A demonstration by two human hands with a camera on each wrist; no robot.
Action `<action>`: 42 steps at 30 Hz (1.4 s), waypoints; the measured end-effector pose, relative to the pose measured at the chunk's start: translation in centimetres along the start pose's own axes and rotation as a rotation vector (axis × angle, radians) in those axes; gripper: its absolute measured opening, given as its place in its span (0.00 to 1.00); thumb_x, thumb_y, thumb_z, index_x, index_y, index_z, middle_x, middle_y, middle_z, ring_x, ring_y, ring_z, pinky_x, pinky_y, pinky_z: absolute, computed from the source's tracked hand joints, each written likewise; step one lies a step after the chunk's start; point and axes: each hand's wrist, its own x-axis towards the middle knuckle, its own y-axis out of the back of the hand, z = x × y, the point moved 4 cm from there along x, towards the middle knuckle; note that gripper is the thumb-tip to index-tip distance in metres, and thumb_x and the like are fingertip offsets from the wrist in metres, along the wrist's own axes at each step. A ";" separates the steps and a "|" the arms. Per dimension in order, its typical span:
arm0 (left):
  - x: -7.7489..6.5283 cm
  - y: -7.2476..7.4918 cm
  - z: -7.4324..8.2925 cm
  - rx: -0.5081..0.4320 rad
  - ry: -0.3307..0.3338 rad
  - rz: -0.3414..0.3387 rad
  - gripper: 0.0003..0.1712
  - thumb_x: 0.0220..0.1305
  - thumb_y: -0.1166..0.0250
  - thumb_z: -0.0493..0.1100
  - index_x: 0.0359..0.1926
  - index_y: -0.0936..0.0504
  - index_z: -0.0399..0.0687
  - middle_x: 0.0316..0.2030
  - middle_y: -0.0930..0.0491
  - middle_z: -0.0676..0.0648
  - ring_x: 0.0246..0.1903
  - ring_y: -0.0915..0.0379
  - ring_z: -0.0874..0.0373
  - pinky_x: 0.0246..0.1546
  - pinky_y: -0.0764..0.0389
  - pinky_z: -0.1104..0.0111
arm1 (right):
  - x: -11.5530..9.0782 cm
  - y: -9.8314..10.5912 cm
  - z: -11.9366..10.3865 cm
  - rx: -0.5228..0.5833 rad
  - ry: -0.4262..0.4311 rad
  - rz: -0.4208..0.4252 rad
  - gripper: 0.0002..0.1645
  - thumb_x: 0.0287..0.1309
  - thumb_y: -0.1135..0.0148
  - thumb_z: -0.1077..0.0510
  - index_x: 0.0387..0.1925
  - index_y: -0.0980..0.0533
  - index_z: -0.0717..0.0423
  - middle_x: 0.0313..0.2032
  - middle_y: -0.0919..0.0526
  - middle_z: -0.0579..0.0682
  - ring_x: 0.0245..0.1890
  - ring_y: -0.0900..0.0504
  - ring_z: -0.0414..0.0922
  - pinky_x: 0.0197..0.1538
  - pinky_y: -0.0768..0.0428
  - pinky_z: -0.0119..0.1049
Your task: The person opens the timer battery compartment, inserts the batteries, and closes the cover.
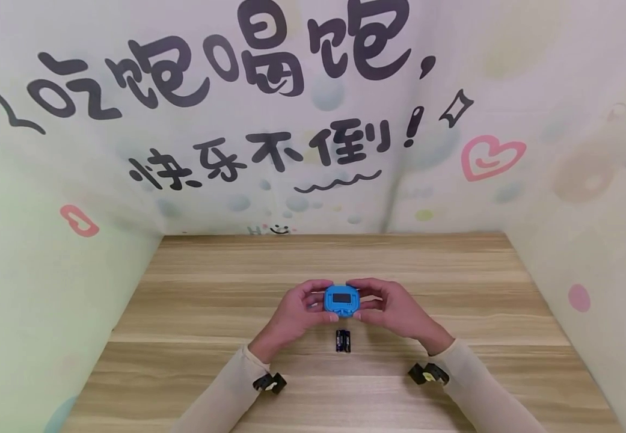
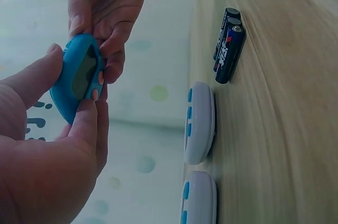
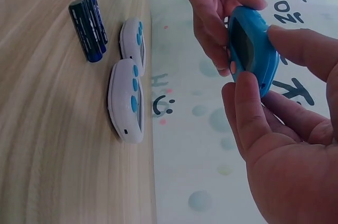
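Both hands hold a small blue digital timer (image 1: 342, 300) above the table, one at each side. My left hand (image 1: 299, 313) grips its left edge between thumb and fingers; my right hand (image 1: 396, 307) grips the right edge the same way. The head view shows the timer's back with a dark rectangle in it. In the left wrist view its grey screen (image 2: 84, 73) and orange buttons (image 2: 95, 94) face downward. Dark blue batteries (image 1: 343, 341) lie side by side on the table just below the hands, nearer the person.
Two white timers with blue buttons rest on the wooden table, one nearer (image 3: 124, 102) and one farther (image 3: 131, 42) in the right wrist view; the head view does not show them. Printed walls (image 1: 291, 207) border the table (image 1: 210, 258) at the back and sides.
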 end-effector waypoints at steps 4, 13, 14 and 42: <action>-0.1 -0.1 0.1 -0.006 -0.006 -0.007 0.42 0.60 0.20 0.38 0.73 0.28 0.41 0.65 0.22 0.37 0.60 0.18 0.50 0.59 0.13 0.67 | 0.0 0.0 -0.2 -0.024 0.018 0.007 0.38 0.61 0.22 0.58 0.70 0.26 0.59 0.64 0.18 0.57 0.58 0.16 0.56 0.58 0.11 0.34; -0.3 0.2 -0.3 -0.029 -0.015 0.018 0.36 0.68 0.27 0.34 0.73 0.29 0.42 0.68 0.25 0.38 0.59 0.20 0.52 0.54 0.11 0.70 | -0.2 -0.1 -0.6 -0.028 0.031 0.033 0.28 0.68 0.29 0.59 0.66 0.23 0.56 0.60 0.17 0.57 0.55 0.15 0.55 0.55 0.11 0.32; -0.3 0.3 -0.3 -0.024 -0.017 0.030 0.34 0.69 0.29 0.34 0.73 0.29 0.43 0.68 0.25 0.37 0.59 0.20 0.52 0.55 0.12 0.70 | -0.2 -0.1 -0.6 -0.026 0.034 0.043 0.26 0.68 0.29 0.60 0.65 0.23 0.57 0.60 0.16 0.57 0.55 0.14 0.55 0.54 0.11 0.32; -4.9 -1.5 -0.9 -0.144 0.074 -0.063 0.35 0.71 0.30 0.35 0.76 0.30 0.41 0.63 0.24 0.37 0.51 0.17 0.55 0.56 0.12 0.46 | -3.2 -4.1 0.0 0.050 0.012 -0.023 0.39 0.58 0.20 0.58 0.69 0.28 0.52 0.52 0.20 0.57 0.42 0.13 0.44 0.46 0.08 0.37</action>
